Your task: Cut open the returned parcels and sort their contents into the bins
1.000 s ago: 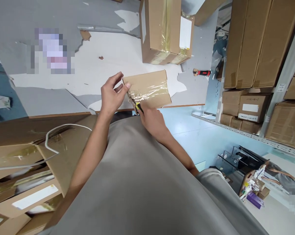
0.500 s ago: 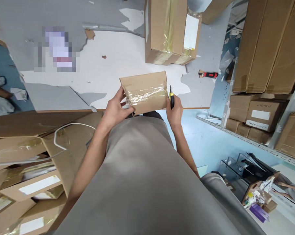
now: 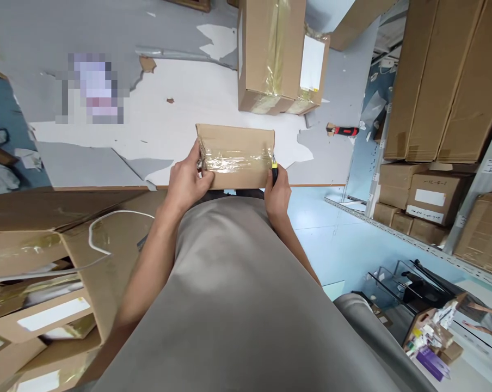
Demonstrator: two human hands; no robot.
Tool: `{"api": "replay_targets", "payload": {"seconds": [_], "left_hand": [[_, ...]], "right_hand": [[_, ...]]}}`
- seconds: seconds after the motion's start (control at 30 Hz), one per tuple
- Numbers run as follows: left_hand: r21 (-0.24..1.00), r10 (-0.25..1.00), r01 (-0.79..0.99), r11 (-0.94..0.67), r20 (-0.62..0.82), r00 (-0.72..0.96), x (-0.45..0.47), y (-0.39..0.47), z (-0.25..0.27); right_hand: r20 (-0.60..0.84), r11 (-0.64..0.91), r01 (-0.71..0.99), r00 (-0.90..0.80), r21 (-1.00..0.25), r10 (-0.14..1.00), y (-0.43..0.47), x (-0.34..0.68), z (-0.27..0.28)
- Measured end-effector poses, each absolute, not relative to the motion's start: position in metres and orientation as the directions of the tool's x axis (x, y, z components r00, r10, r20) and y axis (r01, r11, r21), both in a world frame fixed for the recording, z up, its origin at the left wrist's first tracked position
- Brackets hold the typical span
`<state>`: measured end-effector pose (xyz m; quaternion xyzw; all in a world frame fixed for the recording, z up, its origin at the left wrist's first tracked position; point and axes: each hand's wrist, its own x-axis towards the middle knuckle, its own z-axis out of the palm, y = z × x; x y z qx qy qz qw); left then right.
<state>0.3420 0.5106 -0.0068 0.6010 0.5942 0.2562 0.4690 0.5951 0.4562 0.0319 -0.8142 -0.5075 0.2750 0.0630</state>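
Observation:
A small cardboard box [image 3: 238,142] wrapped with clear tape lies at the table's front edge, close to my body. My left hand [image 3: 188,177] grips its left end, thumb on the near corner and fingers along the side. At the right end, my right hand [image 3: 277,188] is closed around a black and yellow craft knife [image 3: 275,171]. The knife's thin blade points away from me, beside the box's right edge. Whether the fingers of my right hand also press on the box is hard to make out.
Two taped cartons [image 3: 270,60] stand at the table's back. A red and black cutter [image 3: 346,131] lies to the right. An open carton of boxes [image 3: 45,245] is at my left, and a shelf with cartons [image 3: 429,196] rises on the right. Torn paper covers the table [image 3: 160,120].
The small box has turned from a tilt to nearly level and shifted slightly left. My right hand with the craft knife has moved left and a little nearer to me.

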Motion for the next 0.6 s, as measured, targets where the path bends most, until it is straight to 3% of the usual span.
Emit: {"api": "replay_targets", "payload": {"seconds": [0.1, 0.27, 0.4, 0.5, 0.6], "left_hand": [[0.827, 0.953, 0.548, 0.121, -0.252, 0.169, 0.339, 0.512, -0.005], [0.867, 0.928, 0.482, 0.127, -0.275, 0.249, 0.332, 0.516, 0.003], [0.892, 0.92, 0.424, 0.156, -0.288, 0.268, 0.328, 0.515, 0.003], [0.906, 0.92, 0.391, 0.16, -0.281, 0.274, 0.328, 0.513, -0.002], [0.919, 0.92, 0.359, 0.163, -0.273, 0.282, 0.327, 0.512, -0.008]], "right_hand": [[-0.388, -0.486, 0.787, 0.341, -0.381, 0.857, 0.457, 0.599, 0.036], [-0.361, -0.457, 0.811, 0.329, -0.364, 0.872, 0.456, 0.597, 0.073], [-0.454, -0.343, 0.838, 0.131, -0.424, 0.881, 0.456, 0.57, 0.111], [-0.572, -0.299, 0.828, -0.032, -0.474, 0.819, 0.462, 0.54, 0.126], [-0.616, -0.289, 0.835, -0.075, -0.469, 0.785, 0.468, 0.515, 0.125]]}}
